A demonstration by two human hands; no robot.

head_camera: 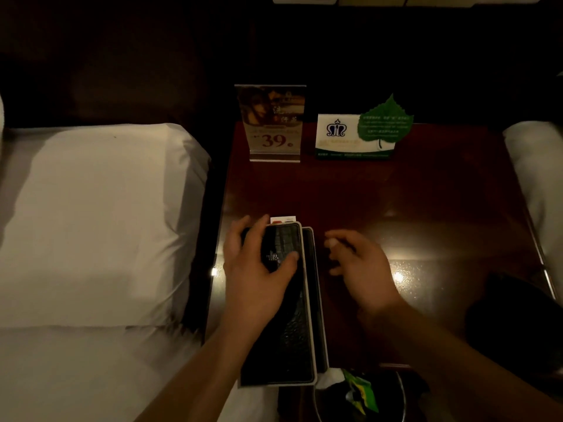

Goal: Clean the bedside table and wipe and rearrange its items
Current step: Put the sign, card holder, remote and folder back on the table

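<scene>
My left hand (259, 263) grips the far end of a long black leather-look folder (292, 324) with a pale border, fingers on its left edge and thumb on top. A second dark folder edge (315, 300) and a white card (283, 220) stick out from beneath it. My right hand (359, 263) hovers just to the right of the folder, fingers loosely curled and holding nothing. They are over the front left of the dark red bedside table (396, 193).
At the table's back stand an acrylic sign reading 39 (272, 126) and a white card holder with a green leaf (362, 135). A white bed with a pillow (100, 214) lies left, another pillow (539, 178) right. A bin (365, 397) with wrappers sits below the front edge.
</scene>
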